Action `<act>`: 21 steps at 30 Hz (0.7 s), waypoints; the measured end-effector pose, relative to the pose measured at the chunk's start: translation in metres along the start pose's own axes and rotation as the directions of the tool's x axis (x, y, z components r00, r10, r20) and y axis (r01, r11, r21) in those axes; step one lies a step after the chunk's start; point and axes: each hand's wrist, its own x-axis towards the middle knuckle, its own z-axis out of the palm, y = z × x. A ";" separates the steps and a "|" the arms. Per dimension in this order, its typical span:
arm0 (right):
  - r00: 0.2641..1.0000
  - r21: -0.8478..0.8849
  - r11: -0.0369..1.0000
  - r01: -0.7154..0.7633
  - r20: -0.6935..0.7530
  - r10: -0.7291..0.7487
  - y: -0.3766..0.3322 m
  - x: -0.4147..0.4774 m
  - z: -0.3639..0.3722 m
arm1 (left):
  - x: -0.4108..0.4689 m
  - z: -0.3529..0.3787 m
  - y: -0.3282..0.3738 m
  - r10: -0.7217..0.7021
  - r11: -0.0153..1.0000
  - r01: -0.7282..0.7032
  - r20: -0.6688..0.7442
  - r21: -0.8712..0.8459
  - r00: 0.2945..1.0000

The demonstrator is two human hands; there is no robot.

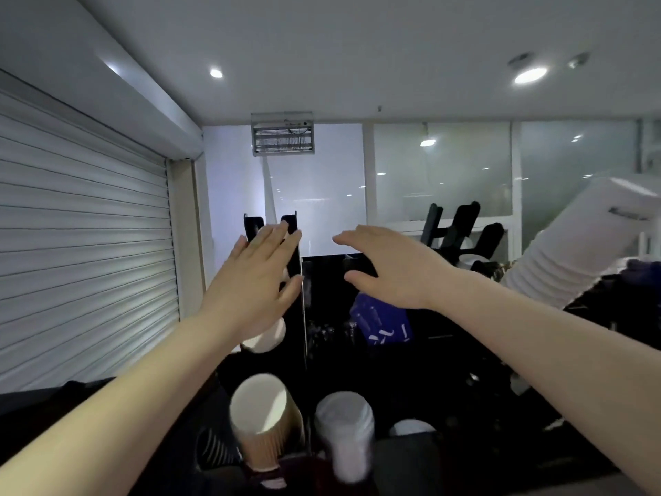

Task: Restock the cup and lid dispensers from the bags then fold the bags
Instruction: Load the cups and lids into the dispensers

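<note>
We see the black cup dispenser [298,298] as a tall, narrow tower with its long axis upright, right behind the left hand [255,281]. A white cup [266,340] end shows under that wrist. The left hand is spread flat and holds nothing; we cannot tell if it touches the tower. The right hand [390,270] hovers beside it, fingers relaxed, empty. Below both hands, a brown ribbed cup stack [263,420] and a white stack [345,431] point up towards us, blurred.
</note>
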 end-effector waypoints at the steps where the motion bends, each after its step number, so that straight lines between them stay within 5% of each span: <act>1: 1.000 -0.029 1.000 0.006 -0.005 -0.006 0.004 -0.011 -0.007 | -0.002 -0.003 0.008 0.005 1.000 -0.005 -0.002 -0.001 1.000; 14: 0.994 -0.110 0.993 0.039 -0.096 -0.050 0.096 -0.149 -0.088 | 0.012 -0.008 0.175 0.093 0.982 -0.104 -0.075 -0.160 0.993; 21: 0.991 -0.023 0.992 0.127 -0.048 -0.128 0.162 -0.212 -0.100 | -0.010 0.040 0.265 -0.065 0.954 0.051 -0.037 -0.295 0.997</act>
